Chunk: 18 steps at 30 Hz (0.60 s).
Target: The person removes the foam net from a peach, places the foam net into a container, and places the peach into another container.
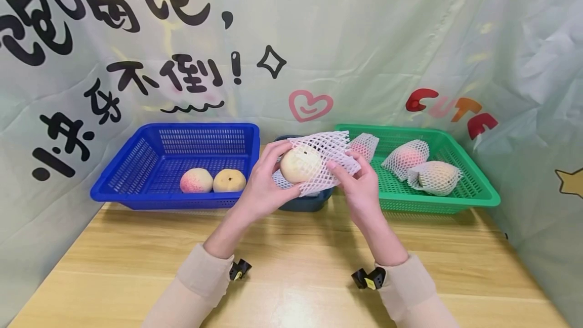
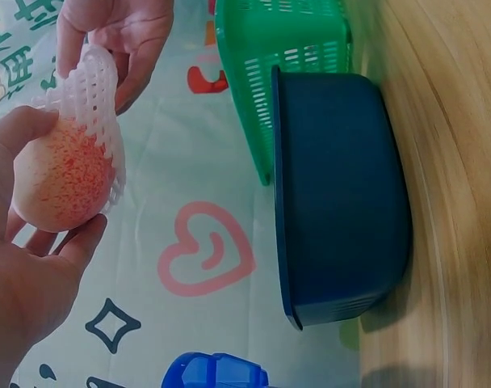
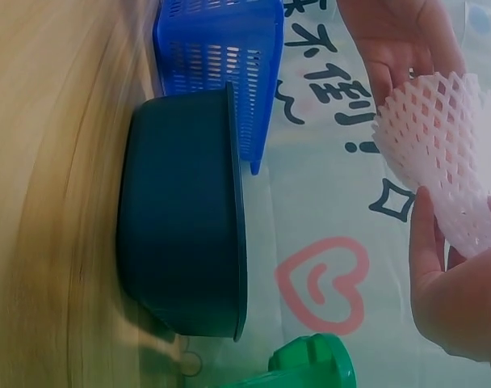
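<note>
My left hand grips a pale peach above the dark blue bin, thumb below and fingers over the top. White foam netting covers the peach's right side and stretches loosely to the right. The netting's free end is pinched between thumb and fingers of my right hand. In the left wrist view, the peach's bare side shows red speckles, with the net over its far part. From the right wrist, the foam net hides most of the fruit.
A blue basket on the left holds two bare peaches. On the right, a green basket holds three netted peaches. Between them stands the dark blue bin, with white netting visible inside. Behind hangs a printed cloth.
</note>
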Each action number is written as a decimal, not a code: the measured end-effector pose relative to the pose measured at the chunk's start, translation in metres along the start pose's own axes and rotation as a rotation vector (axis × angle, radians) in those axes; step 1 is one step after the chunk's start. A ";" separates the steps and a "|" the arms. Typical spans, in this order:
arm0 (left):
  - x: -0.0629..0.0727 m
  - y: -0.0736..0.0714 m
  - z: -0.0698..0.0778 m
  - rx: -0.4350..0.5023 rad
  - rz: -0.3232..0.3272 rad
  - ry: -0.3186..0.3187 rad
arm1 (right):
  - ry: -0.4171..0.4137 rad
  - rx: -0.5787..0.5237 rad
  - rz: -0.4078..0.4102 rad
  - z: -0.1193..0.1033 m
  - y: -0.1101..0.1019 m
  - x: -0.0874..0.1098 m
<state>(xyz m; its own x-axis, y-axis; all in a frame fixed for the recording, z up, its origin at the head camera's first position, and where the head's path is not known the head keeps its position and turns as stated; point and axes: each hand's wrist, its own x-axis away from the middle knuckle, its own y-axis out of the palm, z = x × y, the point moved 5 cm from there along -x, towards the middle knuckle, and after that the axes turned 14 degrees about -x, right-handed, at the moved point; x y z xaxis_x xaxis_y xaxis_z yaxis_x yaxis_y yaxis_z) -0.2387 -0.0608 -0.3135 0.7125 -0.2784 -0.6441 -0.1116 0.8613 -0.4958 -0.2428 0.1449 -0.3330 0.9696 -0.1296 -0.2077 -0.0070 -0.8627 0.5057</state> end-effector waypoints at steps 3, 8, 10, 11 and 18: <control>0.000 -0.001 0.001 0.003 0.002 0.002 | -0.012 -0.028 0.012 -0.001 -0.002 -0.001; 0.000 -0.003 0.002 0.027 0.020 0.012 | -0.027 -0.046 0.036 -0.004 -0.008 -0.003; -0.001 -0.005 0.002 0.034 0.036 0.017 | -0.030 -0.051 0.039 -0.004 -0.010 -0.004; -0.001 -0.007 0.002 0.034 0.044 0.019 | -0.031 -0.053 0.039 -0.005 -0.011 -0.005; -0.002 -0.018 -0.003 0.003 0.094 0.016 | -0.059 -0.100 0.058 -0.005 -0.011 -0.009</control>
<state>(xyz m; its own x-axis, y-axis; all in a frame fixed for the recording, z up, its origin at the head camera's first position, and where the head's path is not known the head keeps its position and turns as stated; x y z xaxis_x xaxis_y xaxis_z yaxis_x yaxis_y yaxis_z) -0.2406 -0.0774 -0.3051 0.6877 -0.2031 -0.6970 -0.1755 0.8851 -0.4311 -0.2505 0.1584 -0.3321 0.9521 -0.2089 -0.2233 -0.0351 -0.8000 0.5990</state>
